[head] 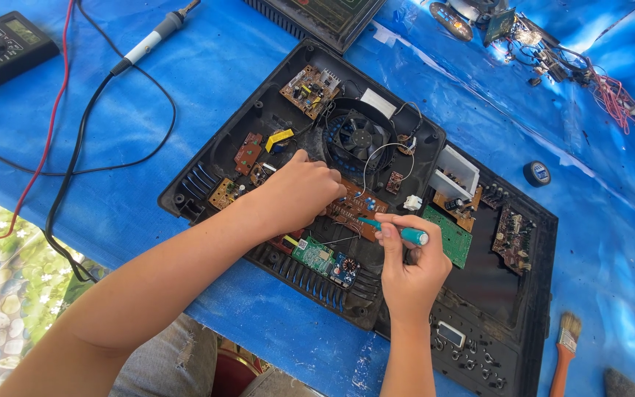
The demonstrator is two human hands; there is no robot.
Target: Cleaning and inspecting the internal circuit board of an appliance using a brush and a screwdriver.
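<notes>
An opened black appliance housing (207,173) lies on the blue sheet, with a round black fan (356,138) and several small circuit boards inside. My left hand (299,192) rests on a brown circuit board (358,206) just below the fan, fingers curled down onto it. My right hand (409,268) grips a teal-handled screwdriver (404,233), whose tip points left onto that same brown board. A green board (312,254) lies near the housing's front edge, between my wrists.
A second black panel with boards (512,239) adjoins on the right. A multimeter (1,48) with red and black leads and a soldering iron (148,44) lie at the far left. A paintbrush (564,349), a tape roll (536,173) and loose wiring (611,95) sit to the right.
</notes>
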